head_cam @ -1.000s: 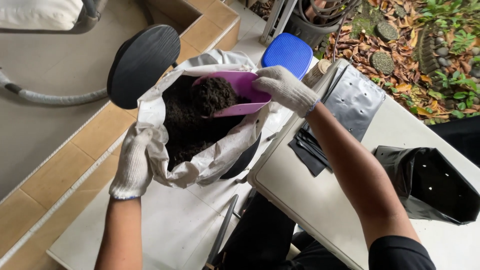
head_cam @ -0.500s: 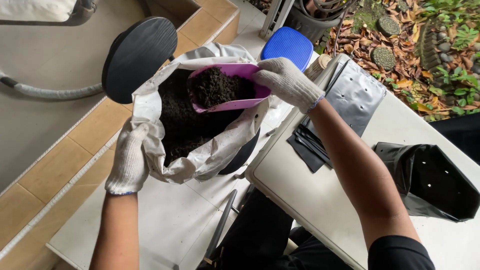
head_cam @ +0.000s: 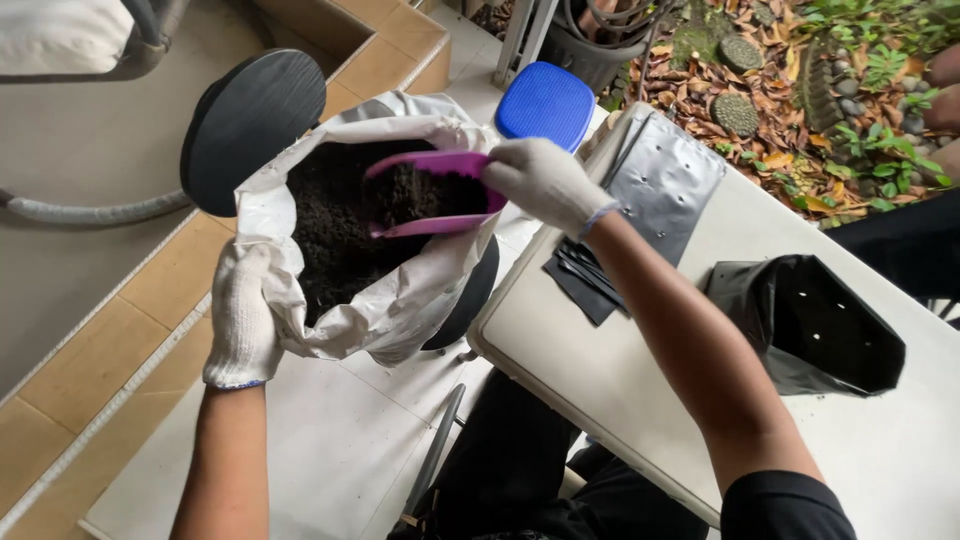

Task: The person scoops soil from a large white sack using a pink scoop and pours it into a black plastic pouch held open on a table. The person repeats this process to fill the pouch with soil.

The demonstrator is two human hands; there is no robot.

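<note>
Outdoor patio, tiled floor (head_cam: 340,440) beside a pale surface (head_cam: 620,370); leaf litter and plants beyond. White sack (head_cam: 390,310) of dark soil (head_cam: 330,230) stands open on the floor against the surface edge. Left hand (head_cam: 243,320), in a knit glove, is closed around the sack's rolled rim, holding the mouth open. Right hand (head_cam: 545,180), also gloved, is wrapped around the handle end of a purple scoop (head_cam: 430,195), which sits inside the sack mouth over the soil, loaded with a dark heap. Scoop's long axis runs roughly level, left to right in view, handle toward the right hand, open end pointing to the sack's far wall. Judgement: scoop is stiff plastic, light itself but front-heavy when loaded; loose soil will spill if tipped, so grip at the handle and keep level. Black grow bag (head_cam: 810,330) lies open on the surface, flat bags (head_cam: 650,190) stacked near
</note>
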